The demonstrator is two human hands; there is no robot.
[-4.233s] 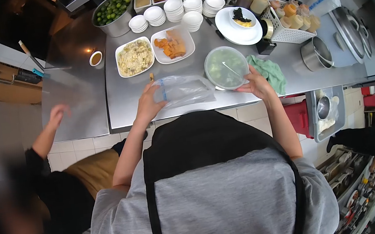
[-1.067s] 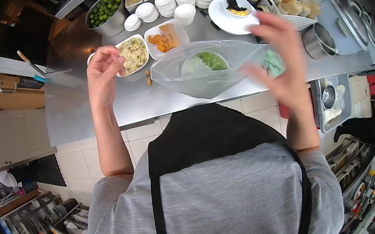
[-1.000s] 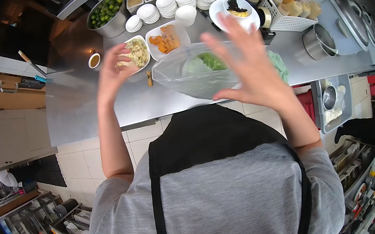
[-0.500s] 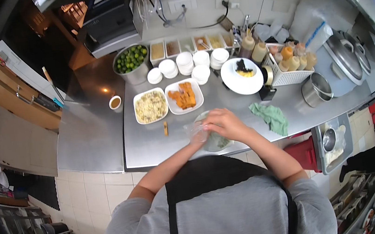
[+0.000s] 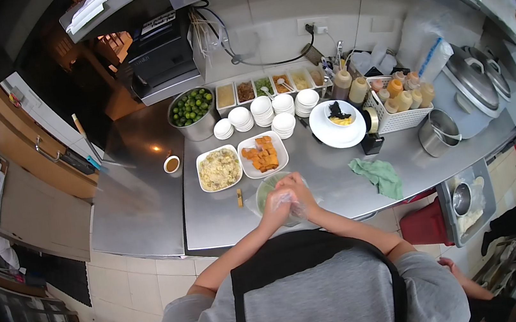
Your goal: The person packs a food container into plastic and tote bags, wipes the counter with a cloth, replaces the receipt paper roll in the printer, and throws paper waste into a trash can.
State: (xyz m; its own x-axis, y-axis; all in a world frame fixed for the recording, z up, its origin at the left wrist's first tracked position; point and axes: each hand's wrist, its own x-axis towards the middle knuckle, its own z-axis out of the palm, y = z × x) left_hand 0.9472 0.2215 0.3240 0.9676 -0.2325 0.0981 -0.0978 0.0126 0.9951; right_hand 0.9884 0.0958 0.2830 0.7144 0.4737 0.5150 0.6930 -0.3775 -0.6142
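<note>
A clear plastic bag (image 5: pixel 263 190) with pale green contents lies on the steel counter close to my body. My left hand (image 5: pixel 276 205) is closed on the gathered plastic of its top. Pressed against it, my right hand (image 5: pixel 298 191) grips the same bunched plastic, and its fingers partly hide the bag. Just beyond are a white dish of creamy, pale yellow food (image 5: pixel 219 169) and a white dish of orange pieces (image 5: pixel 262 154). A small wooden peg-like piece (image 5: pixel 240 197) lies to the left of my hands.
Stacked white bowls (image 5: pixel 263 110), a pot of limes (image 5: pixel 192 114) and topping containers (image 5: pixel 244 92) line the back. Rightward are a white plate (image 5: pixel 322 135) with a filled bowl, a bottle basket (image 5: pixel 398 119), a green cloth (image 5: pixel 379 178) and a metal pot (image 5: pixel 438 132). Another person's hand (image 5: pixel 449 263) shows behind me at right.
My hands have come closer together on the bunched plastic, and the bag's green part now shows at their left. The view has shifted slightly. Another person's arm has appeared at lower right.
</note>
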